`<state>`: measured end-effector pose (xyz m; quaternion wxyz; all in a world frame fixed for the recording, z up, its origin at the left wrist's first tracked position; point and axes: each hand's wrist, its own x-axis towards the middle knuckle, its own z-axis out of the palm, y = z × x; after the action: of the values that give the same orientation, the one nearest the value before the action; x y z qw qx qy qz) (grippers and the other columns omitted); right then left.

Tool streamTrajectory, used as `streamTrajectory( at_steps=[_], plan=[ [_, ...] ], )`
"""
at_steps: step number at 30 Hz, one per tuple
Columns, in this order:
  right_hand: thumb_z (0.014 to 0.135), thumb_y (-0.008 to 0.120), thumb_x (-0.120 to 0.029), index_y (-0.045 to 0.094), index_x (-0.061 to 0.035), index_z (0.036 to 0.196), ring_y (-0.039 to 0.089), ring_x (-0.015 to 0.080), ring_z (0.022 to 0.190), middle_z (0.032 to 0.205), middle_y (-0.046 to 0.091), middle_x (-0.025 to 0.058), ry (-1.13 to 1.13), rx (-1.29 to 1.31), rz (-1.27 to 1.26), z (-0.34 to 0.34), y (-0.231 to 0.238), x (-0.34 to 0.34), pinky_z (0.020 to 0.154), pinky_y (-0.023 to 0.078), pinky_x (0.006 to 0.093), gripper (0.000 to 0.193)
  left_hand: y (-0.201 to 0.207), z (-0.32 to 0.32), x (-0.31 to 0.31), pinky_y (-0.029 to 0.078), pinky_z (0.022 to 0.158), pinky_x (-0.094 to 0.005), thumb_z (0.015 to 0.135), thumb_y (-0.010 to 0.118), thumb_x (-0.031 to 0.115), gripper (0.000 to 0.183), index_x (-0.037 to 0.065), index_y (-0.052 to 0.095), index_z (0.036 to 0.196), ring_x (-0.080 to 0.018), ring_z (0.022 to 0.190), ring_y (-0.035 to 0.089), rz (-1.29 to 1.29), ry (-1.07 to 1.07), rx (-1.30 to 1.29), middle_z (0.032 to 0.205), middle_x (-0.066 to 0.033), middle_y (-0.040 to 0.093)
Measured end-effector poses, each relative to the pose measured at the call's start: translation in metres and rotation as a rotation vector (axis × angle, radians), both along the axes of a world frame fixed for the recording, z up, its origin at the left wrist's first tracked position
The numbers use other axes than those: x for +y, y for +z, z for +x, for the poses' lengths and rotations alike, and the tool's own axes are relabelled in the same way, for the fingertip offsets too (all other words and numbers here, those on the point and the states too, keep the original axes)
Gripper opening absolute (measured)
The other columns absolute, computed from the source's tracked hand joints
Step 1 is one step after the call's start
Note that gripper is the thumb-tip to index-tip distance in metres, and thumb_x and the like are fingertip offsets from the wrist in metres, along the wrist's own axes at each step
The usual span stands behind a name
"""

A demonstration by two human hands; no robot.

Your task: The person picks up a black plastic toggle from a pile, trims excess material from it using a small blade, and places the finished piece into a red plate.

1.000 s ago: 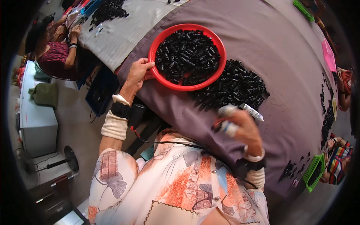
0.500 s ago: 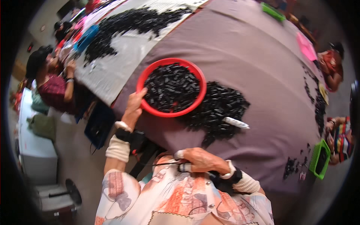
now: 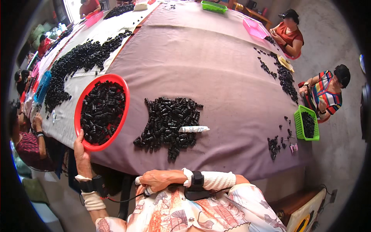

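Observation:
My left hand grips the near rim of a red round basin, thumb up against its side. The basin is heaped with small black plastic pieces and tilts at the left edge of the cloth-covered table. My right hand is held across my body at the table's near edge, its fingers curled and white covers on some fingertips. A thin black cable runs close to those fingers; whether they hold it is hard to see. Ahead lies a pile of black pieces with a white tube on its right side.
A green basket of black pieces stands at the table's right edge, near scattered pieces. Co-workers sit along both sides. Farther off are a long black heap, a blue basket, a pink tray and another green basket.
The red basin has moved left, off the black pile it partly covered, and now leans more steeply. My right hand stays by my body. The view has swung, showing more of the right side.

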<state>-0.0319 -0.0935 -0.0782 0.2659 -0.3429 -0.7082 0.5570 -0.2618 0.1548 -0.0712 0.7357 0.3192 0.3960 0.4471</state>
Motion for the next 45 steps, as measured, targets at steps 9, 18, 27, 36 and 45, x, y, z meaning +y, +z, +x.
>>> streamTrajectory(
  at_steps=[9,18,27,36,45],
  plan=[
    [0.066,0.055,-0.006,0.056,0.0064,0.081,0.06,0.038,0.079,0.08,0.062,0.0214,0.093,-0.04,0.002,-0.019,0.005,-0.001,0.066,0.045,0.0427,0.019,0.027,-0.042,-0.008,0.041,0.096,-0.0401,0.091,0.051,0.022,0.04,-0.001,0.046,0.123,-0.0246,0.109,0.053,0.01,-0.026,-0.08,0.122,-0.0122,0.053],
    [0.063,0.056,-0.008,0.06,0.003,0.092,0.058,0.0336,0.086,0.088,0.059,0.0228,0.258,-0.249,0.057,-0.013,0.01,-0.017,0.071,0.045,0.0414,0.031,0.03,-0.091,-0.023,0.038,0.099,-0.0436,0.092,0.047,0.021,0.042,0.004,0.04,0.129,-0.0274,0.115,0.049,-0.017,0.13,-0.073,0.129,-0.0126,0.047],
    [0.074,0.053,-0.013,0.053,0.0003,0.088,0.056,0.0295,0.064,0.07,0.057,0.016,0.095,-0.164,-0.449,0.059,0.044,-0.044,0.061,0.043,0.0398,0.019,0.014,-0.058,-0.027,0.037,0.1,-0.0416,0.09,0.052,0.018,0.039,-0.001,0.046,0.123,-0.0259,0.11,0.052,-0.025,0.073,-0.104,0.122,-0.014,0.053],
    [0.076,0.056,-0.01,0.052,0.0018,0.089,0.052,0.037,0.064,0.069,0.054,0.0207,-0.055,0.045,-0.232,0.074,0.061,-0.064,0.06,0.04,0.0413,0.018,-0.036,-0.006,-0.016,0.044,0.092,-0.0381,0.089,0.054,0.014,0.033,-0.002,0.05,0.118,-0.0239,0.102,0.056,-0.064,0.085,-0.001,0.114,-0.0129,0.057],
    [0.075,0.058,-0.016,0.052,0.0016,0.084,0.054,0.04,0.072,0.073,0.055,0.0217,0.039,-0.074,-0.065,0.077,0.037,-0.046,0.063,0.041,0.044,0.02,-0.052,0.036,-0.003,0.045,0.09,-0.0345,0.087,0.057,0.016,0.032,-0.003,0.053,0.113,-0.0212,0.099,0.058,-0.029,0.076,0.169,0.109,-0.0117,0.06]
  ],
)
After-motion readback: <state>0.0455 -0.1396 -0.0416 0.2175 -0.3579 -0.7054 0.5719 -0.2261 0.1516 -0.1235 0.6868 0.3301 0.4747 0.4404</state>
